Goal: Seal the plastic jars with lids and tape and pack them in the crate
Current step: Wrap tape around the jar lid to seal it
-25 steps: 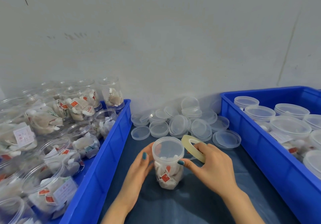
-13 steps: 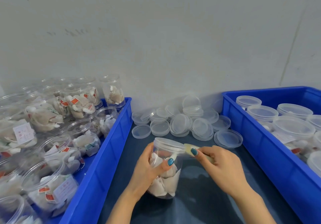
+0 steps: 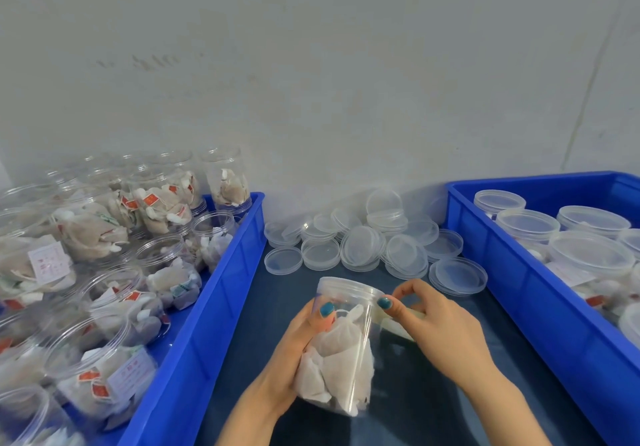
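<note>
A clear plastic jar (image 3: 346,352) filled with white sachets is tilted over the dark cloth, a clear lid (image 3: 346,288) on its top. My left hand (image 3: 294,352) grips the jar's side, thumb on its front. My right hand (image 3: 440,328) holds a pale tape roll (image 3: 398,322) against the jar just under the lid, thumb tip pressing at the rim. Most of the roll is hidden behind my fingers.
A blue crate (image 3: 194,341) on the left holds several open jars of sachets. A blue crate (image 3: 519,293) on the right holds several lidded jars. Loose clear lids (image 3: 363,244) lie heaped by the wall behind the jar.
The jar was lifted from standing upright and tilted toward me. My right hand brought the tape roll down against its side under the lid, and my left hand moved round the jar's body.
</note>
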Motion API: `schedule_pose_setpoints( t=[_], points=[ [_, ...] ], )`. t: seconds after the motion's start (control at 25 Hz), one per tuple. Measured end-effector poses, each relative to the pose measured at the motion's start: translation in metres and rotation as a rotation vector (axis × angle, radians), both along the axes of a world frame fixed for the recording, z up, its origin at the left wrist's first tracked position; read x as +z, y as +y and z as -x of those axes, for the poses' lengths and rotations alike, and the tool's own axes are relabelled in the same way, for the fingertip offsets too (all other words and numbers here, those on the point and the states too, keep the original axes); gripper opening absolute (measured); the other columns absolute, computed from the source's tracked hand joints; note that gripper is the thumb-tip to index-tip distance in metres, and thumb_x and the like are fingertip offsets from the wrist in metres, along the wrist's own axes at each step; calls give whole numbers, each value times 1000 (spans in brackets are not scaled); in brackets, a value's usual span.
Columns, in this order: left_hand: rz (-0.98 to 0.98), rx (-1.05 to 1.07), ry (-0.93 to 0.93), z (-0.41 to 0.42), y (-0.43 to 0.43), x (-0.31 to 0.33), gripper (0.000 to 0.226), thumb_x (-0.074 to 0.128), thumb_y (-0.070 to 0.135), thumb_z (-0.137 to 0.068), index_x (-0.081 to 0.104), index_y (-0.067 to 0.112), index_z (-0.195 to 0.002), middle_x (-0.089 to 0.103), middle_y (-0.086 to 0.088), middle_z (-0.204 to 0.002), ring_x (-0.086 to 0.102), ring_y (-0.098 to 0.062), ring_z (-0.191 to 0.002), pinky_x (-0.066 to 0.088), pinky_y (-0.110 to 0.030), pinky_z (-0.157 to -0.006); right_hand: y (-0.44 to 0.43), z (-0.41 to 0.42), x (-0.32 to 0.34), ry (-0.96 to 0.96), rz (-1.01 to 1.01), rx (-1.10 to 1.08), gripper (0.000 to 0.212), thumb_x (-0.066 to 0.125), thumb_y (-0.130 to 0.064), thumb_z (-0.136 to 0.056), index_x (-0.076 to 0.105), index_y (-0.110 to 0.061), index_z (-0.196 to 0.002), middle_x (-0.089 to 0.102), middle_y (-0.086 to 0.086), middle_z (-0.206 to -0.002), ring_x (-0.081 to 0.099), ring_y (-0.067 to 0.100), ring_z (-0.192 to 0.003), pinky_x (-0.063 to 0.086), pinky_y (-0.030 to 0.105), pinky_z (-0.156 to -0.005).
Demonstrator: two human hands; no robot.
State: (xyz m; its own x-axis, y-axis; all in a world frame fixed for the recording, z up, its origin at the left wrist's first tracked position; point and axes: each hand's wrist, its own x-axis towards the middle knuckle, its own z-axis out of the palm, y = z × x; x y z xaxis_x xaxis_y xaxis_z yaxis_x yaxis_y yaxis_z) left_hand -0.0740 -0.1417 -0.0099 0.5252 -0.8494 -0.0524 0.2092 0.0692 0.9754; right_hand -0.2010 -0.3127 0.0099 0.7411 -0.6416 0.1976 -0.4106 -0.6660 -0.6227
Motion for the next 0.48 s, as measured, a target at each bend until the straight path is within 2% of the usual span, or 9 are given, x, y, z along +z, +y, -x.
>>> schedule_pose_setpoints(
  t=[0.12,0.2,0.28,0.32,0.36,0.4,0.44,0.48],
  points=[
    [10,-77,130,1,4,1,76,90,63,-42,75,20,-103,73,-11,-97,71,-22,-86,58,-35,-73,0,2,7,67,-113,129,86,5,-109,-40,51,-62,-95,66,-9,-73,58,4,-60,45,24,-64],
    [-7,-128,214,1,6,2,80,95,55,-33,74,17,-100,74,-14,-94,73,-24,-82,59,-36,-67,0,5,14,59,-231,254,79,17,-108,-45,54,-69,-102,61,-2,-68,52,4,-51,46,26,-64],
    [-33,-125,203,1,11,-2,94,96,49,-24,69,13,-107,76,-11,-90,74,-22,-79,60,-34,-64,-1,8,18,12,-415,427,69,36,-102,-56,61,-65,-108,58,-8,-60,52,4,-50,45,23,-60],
    [-41,-107,177,3,11,-1,101,95,49,-18,69,12,-108,77,-6,-85,74,-17,-75,59,-30,-61,-1,10,21,2,-501,519,59,46,-94,-64,65,-60,-109,62,-11,-63,55,4,-52,44,18,-55],
    [-40,-78,169,6,13,4,100,95,49,-9,73,10,-99,76,-5,-77,74,-15,-68,58,-26,-55,-1,10,23,2,-565,598,47,52,-83,-74,68,-56,-110,69,-11,-70,60,2,-54,43,14,-51],
    [-56,-60,148,7,12,6,91,96,46,-3,77,6,-83,74,-7,-69,72,-16,-59,55,-25,-47,-1,11,25,2,-603,647,39,55,-73,-80,68,-54,-112,74,-7,-80,64,2,-59,43,12,-48],
    [-74,-58,110,9,10,10,77,98,40,-9,77,1,-73,72,-10,-61,70,-17,-51,51,-24,-40,-2,12,25,-4,-618,662,39,56,-70,-81,67,-53,-115,75,-3,-87,67,4,-65,45,14,-49],
    [-97,-65,48,11,10,13,65,99,33,-27,74,-3,-75,70,-10,-57,68,-16,-46,48,-22,-36,-2,13,24,-15,-606,648,44,57,-73,-79,65,-54,-118,75,-1,-88,66,8,-68,46,17,-50]
  ],
)
